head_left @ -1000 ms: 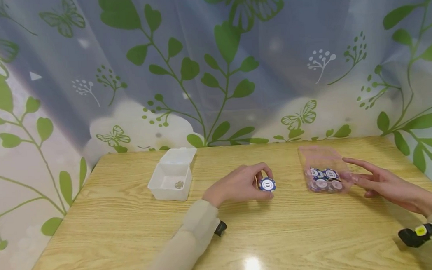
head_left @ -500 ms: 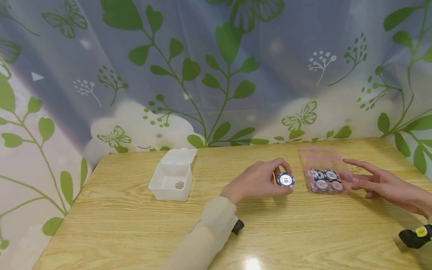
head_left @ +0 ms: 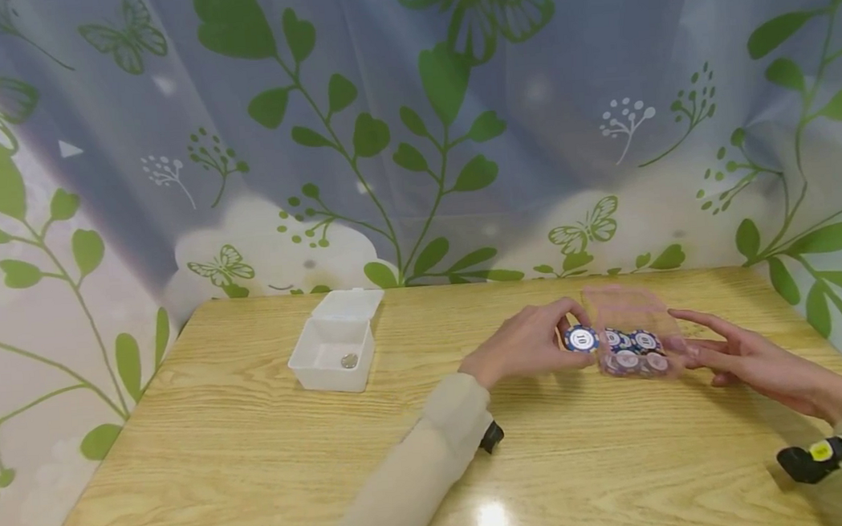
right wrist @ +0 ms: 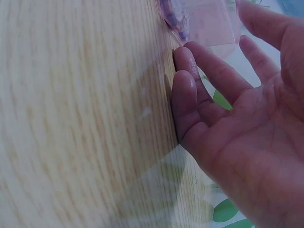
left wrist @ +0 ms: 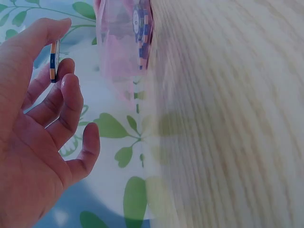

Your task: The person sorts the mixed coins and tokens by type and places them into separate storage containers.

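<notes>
In the head view my left hand [head_left: 523, 345] pinches a blue-and-white poker chip [head_left: 581, 339] marked 10 between thumb and fingers. The chip is at the left side of a translucent pink box [head_left: 612, 369], whose lid [head_left: 622, 297] stands raised at the back. Several similar chips [head_left: 644, 340] lie inside that box. Edge-on, the held chip [left wrist: 53, 61] appears in the left wrist view, above table height. My right hand [head_left: 767, 366] is at the box's right side, fingertips touching it with the fingers fairly straight. The right wrist view shows little of the box [right wrist: 209, 23].
A white lidded box [head_left: 332, 379] stands with its lid up on the left of the wooden table [head_left: 209, 469], a small silvery coin-like disc [head_left: 350, 361] inside. A curtain [head_left: 416, 175] printed with leaves and butterflies hangs behind the table's back edge.
My left hand has carried the poker chip rightward and slightly away from me, up to the pink box. The right hand and both boxes have stayed in place.
</notes>
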Motion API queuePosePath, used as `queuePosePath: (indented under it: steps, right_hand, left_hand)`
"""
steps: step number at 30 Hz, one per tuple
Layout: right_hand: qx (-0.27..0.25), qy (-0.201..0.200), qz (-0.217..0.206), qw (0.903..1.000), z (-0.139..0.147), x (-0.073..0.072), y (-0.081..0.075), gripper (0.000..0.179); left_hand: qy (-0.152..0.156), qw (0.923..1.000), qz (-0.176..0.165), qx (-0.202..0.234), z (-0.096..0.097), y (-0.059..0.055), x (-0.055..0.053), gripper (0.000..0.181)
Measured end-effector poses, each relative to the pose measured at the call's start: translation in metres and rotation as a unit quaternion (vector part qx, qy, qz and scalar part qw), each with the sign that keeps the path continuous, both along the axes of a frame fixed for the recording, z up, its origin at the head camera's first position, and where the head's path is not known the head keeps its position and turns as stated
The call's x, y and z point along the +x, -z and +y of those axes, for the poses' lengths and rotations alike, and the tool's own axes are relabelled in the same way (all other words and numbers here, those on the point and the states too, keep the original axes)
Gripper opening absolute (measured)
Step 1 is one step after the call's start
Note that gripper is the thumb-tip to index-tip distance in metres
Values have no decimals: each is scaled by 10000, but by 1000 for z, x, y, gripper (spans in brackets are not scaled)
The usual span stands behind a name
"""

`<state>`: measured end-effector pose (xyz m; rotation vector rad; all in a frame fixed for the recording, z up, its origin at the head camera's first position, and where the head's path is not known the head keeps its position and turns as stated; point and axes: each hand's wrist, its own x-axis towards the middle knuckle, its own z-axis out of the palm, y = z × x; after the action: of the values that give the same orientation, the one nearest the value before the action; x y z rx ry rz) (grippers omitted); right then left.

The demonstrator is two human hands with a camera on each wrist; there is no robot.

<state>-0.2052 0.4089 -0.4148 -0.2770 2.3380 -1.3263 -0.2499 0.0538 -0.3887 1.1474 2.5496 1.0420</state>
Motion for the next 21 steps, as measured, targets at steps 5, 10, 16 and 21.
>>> queuePosePath:
  steps: [5,10,16,21]
  right_hand:
    - [5,-17,12,10000,0,0,1,72]
    - [6,-35,30,10000,1,0,2,71]
    - [-11,-15,11,10000,1,0,1,71]
    - [29,34,-66,10000,1,0,0,70]
  left_hand:
    - [2,10000,-5,-38,7,0,0,35]
    - [0,10000,-18,9,15,0,-2,36]
    - [71,9998,-138,127,27,0,-5,37]
    - [-16,9997,-206,130,38,0,-7,38]
